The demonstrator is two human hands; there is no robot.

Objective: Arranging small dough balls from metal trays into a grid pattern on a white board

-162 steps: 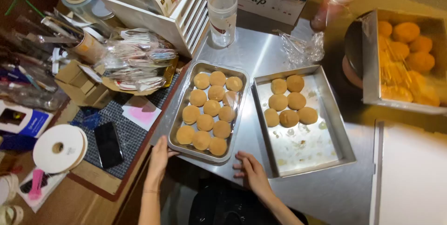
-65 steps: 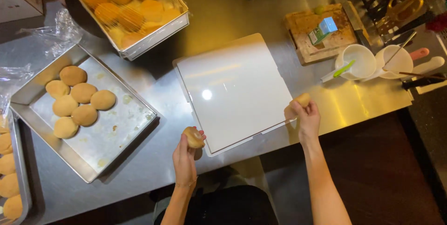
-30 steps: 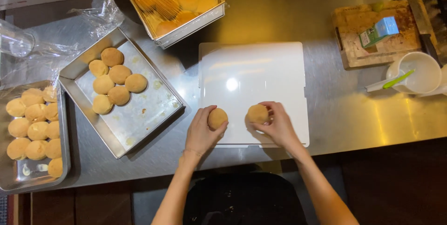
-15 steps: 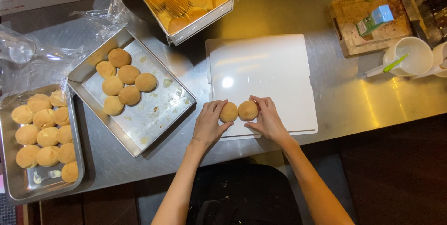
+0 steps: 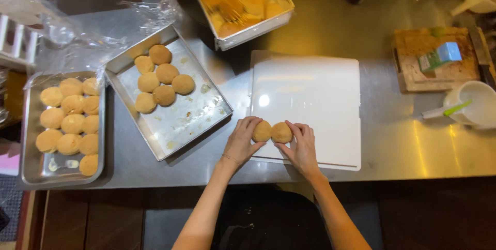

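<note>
Two round golden-brown buns sit side by side, touching, on the near-left part of a white cutting board (image 5: 315, 100). My left hand (image 5: 242, 141) cups the left bun (image 5: 261, 131). My right hand (image 5: 300, 145) cups the right bun (image 5: 282, 132). Both buns rest on the board between my fingers. Left of the board, a metal tray (image 5: 191, 120) lies at an angle and holds several more buns in its far corner.
A second metal tray (image 5: 31, 162) with several buns lies at the far left. A box (image 5: 258, 25) of golden buns stands behind the board. At the right are a wooden board (image 5: 439, 74) with a small blue carton and a white cup (image 5: 478, 102). Crumpled plastic wrap (image 5: 77, 27) lies at the back left.
My hands brought two buns onto the white board and pushed them together. Over the last half second the hands and buns have barely shifted; the view moved slightly.
</note>
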